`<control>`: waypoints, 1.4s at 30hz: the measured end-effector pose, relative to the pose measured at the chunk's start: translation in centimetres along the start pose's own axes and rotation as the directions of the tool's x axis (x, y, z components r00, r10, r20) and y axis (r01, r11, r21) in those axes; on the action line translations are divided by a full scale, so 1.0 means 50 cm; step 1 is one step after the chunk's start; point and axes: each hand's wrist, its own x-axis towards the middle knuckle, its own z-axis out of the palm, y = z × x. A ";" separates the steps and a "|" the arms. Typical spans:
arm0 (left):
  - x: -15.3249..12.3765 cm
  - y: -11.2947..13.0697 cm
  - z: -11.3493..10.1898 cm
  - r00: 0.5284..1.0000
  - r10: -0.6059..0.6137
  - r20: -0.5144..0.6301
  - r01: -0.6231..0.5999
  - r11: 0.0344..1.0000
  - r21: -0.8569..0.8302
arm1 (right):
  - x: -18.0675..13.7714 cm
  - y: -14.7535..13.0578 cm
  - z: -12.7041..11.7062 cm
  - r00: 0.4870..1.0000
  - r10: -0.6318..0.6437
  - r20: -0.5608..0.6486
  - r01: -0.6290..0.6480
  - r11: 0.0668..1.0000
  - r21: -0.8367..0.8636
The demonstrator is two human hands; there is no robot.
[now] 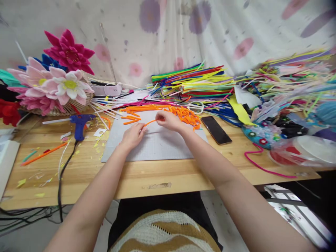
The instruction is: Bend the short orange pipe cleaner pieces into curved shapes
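Note:
An orange pipe cleaner (pixel 150 122) spans the gap between my two hands, slightly arched above a grey cutting mat (pixel 168 148). My left hand (pixel 133 134) pinches its left end between thumb and fingers. At the other end, my right hand (pixel 168 119) has its fingers curled round it. Several short orange pipe cleaner pieces (pixel 131 118) lie on the mat behind my left hand. Behind and right of my right hand is a heap of bent orange pieces (pixel 187 117). Longer orange lengths (pixel 147 108) run along the mat's back edge.
A blue glue gun (pixel 81 125) with a black cord lies left; felt-like flowers (pixel 63 84) stand behind it. Right of the mat are a phone (pixel 216 130) and a plastic tub (pixel 301 150). Colourful pipe cleaner bundles (pixel 194 82) and white-handled scissors (pixel 196 106) lie at the back.

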 end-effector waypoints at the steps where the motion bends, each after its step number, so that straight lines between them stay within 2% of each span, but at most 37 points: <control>1: -0.002 0.001 -0.002 0.999 -0.052 -0.008 0.052 0.999 0.004 | 0.004 0.005 -0.005 0.997 0.024 -0.077 -0.018 0.996 0.083; 3: 0.000 0.001 -0.008 0.987 -0.147 -0.064 0.143 0.988 -0.064 | 0.011 0.011 -0.012 0.982 0.097 -0.161 -0.052 0.963 0.264; 5: 0.007 0.006 -0.013 0.962 -0.233 -0.143 0.184 0.939 -0.292 | 0.015 0.014 -0.009 0.968 0.183 -0.170 -0.090 0.890 0.446; 6: 0.012 0.012 -0.013 0.947 -0.278 -0.160 0.180 0.873 -0.452 | 0.017 0.014 -0.004 0.964 0.218 -0.154 -0.106 0.841 0.530; 7: 0.016 0.020 -0.012 0.935 -0.326 -0.140 0.169 0.757 -0.631 | 0.018 0.013 0.004 0.961 0.244 -0.132 -0.117 0.786 0.607; 8: 0.021 0.029 -0.010 0.926 -0.370 -0.078 0.169 0.588 -0.791 | 0.018 0.011 0.015 0.961 0.259 -0.100 -0.126 0.729 0.673; 10: 0.028 0.045 0.000 0.936 -0.345 0.068 0.164 0.259 -0.952 | 0.016 0.007 0.039 0.966 0.257 -0.034 -0.144 0.638 0.756; 12: 0.031 0.052 0.015 0.942 -0.322 0.091 0.124 0.081 -0.989 | 0.014 0.001 0.062 0.967 0.253 0.005 -0.157 0.583 0.797; 13: 0.031 0.050 0.023 0.939 -0.331 0.093 0.115 0.047 -0.992 | 0.012 -0.002 0.071 0.966 0.258 0.017 -0.161 0.548 0.821; 16: 0.029 0.037 0.043 0.922 -0.364 0.132 0.158 0.041 -0.987 | 0.010 -0.010 0.090 0.965 0.260 0.042 -0.156 0.437 0.886; 19: 0.024 0.029 0.052 0.932 -0.308 0.190 0.205 0.018 -0.979 | 0.012 -0.012 0.100 0.966 0.258 0.022 -0.123 0.384 0.915; 22: 0.017 0.034 0.048 0.935 -0.239 0.261 0.269 0.001 -0.963 | 0.014 -0.005 0.108 0.961 0.277 -0.025 -0.089 0.391 0.916; 27: 0.012 0.044 0.033 0.907 -0.182 0.380 0.384 -0.013 -0.923 | 0.011 0.006 0.118 0.952 0.299 -0.060 -0.076 0.422 0.903; 33: 0.020 0.038 0.035 0.902 -0.161 0.399 0.408 0.023 -0.913 | 0.004 -0.009 0.123 0.954 0.299 0.011 -0.134 0.397 0.908; 42: 0.021 0.039 0.033 0.910 -0.133 0.393 0.401 0.039 -0.915 | 0.003 -0.014 0.121 0.947 0.321 0.006 -0.153 0.434 0.888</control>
